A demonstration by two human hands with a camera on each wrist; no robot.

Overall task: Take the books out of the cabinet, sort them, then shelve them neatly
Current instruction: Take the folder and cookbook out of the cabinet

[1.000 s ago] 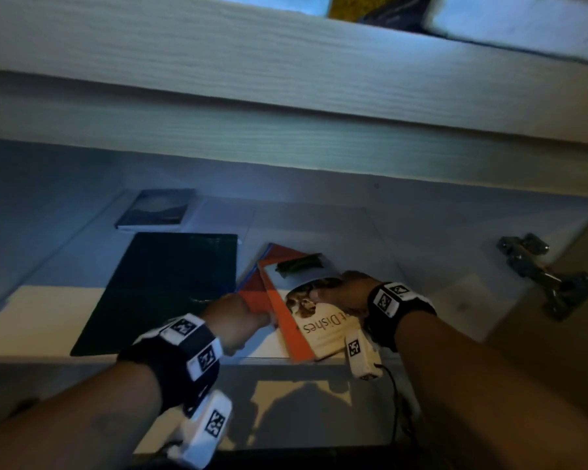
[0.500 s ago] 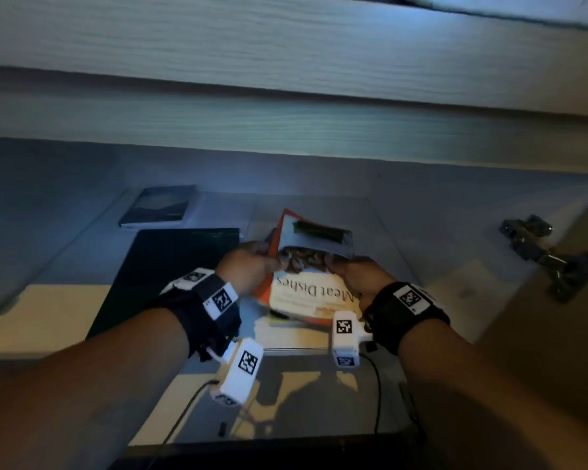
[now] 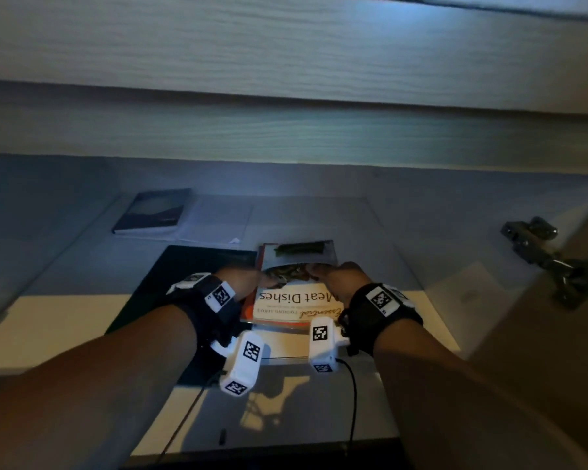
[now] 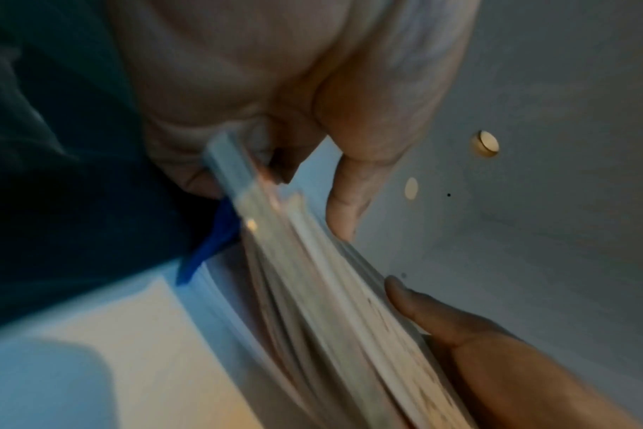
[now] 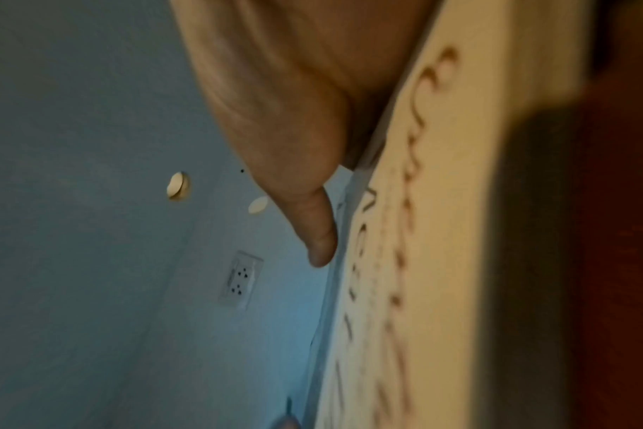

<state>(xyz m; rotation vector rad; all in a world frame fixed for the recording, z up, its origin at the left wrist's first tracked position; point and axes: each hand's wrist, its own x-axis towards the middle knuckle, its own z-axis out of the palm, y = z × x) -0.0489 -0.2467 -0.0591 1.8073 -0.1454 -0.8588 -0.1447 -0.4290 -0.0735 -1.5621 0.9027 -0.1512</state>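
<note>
A thin stack of books, topped by a "Meat Dishes" cookbook [image 3: 296, 296], is held between both hands over the cabinet shelf [image 3: 404, 252]. My left hand [image 3: 243, 283] grips its left edge, thumb on top and fingers beneath, as the left wrist view shows around the stack [image 4: 312, 275]. On the opposite edge my right hand [image 3: 336, 279] grips, its fingers [image 5: 312, 220] lying along the cover [image 5: 422, 232]. An orange cover [image 3: 248, 308] and a blue cover [image 4: 210, 246] peek out below. A large dark green book [image 3: 184, 279] lies flat to the left. At the back left lies a small dark book [image 3: 153, 212].
A thick wooden shelf board [image 3: 286, 62] hangs low overhead. On the right, a metal hinge [image 3: 550, 259] juts from the cabinet side by the open door. A wall socket [image 5: 241, 280] shows in the back panel. The shelf's front edge [image 3: 286, 359] is just under my wrists.
The books lay fanned out under my right hand. Both hands have since taken the stack by its sides and squared it, with the orange and blue covers now tucked under the cookbook.
</note>
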